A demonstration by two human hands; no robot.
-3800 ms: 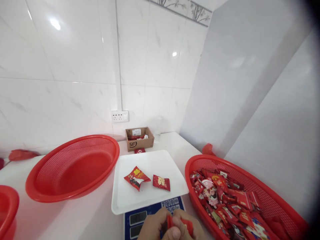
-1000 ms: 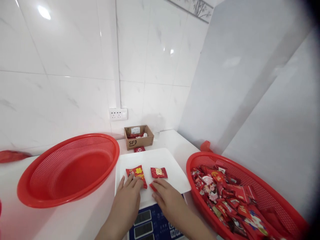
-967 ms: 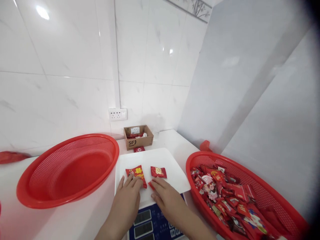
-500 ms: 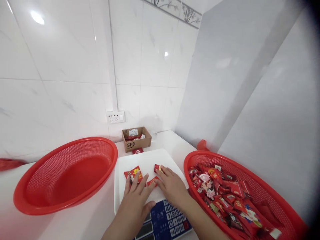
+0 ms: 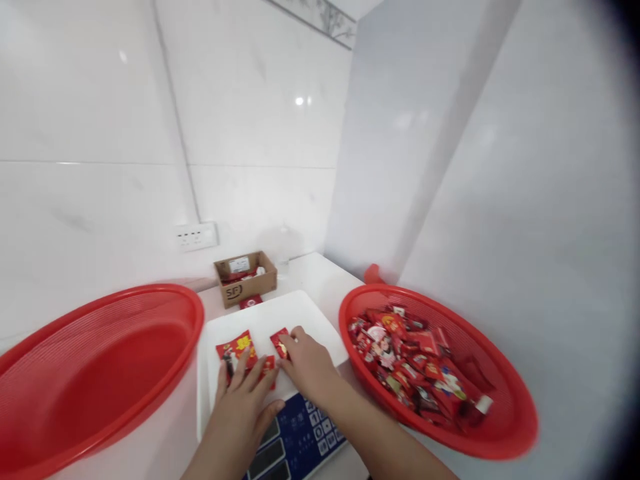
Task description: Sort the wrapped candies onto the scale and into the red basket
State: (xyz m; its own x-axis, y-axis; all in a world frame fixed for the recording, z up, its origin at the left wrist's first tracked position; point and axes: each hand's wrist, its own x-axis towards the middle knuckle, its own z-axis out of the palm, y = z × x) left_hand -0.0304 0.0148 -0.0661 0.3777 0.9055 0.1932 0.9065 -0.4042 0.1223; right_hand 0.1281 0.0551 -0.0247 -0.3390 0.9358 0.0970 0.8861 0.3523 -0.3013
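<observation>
A flat white scale (image 5: 300, 310) with a blue keypad panel (image 5: 295, 427) lies before me. Over the near left of its pan my left hand (image 5: 243, 393) is spread, fingers apart, resting on a red packet with yellow print (image 5: 243, 343). Another red packet (image 5: 270, 375) shows partly beside its fingertips. With fingers curled together, my right hand (image 5: 307, 363) holds a small red packet (image 5: 279, 341) by its right edge, on or just above the pan; its thumb is largely hidden.
To the left stands a red plastic basket (image 5: 193, 333). On the right, a second red basket (image 5: 520, 400) holds many red wrapped packets (image 5: 405, 360). Behind the scale sit a small cardboard box (image 5: 257, 283) and a dark red packet (image 5: 251, 302). Walls close off the back and right.
The view has swung to the right, so everything appears further left. My right fingers have curled in on the small red packet, which has turned slightly. My left hand remains spread.
</observation>
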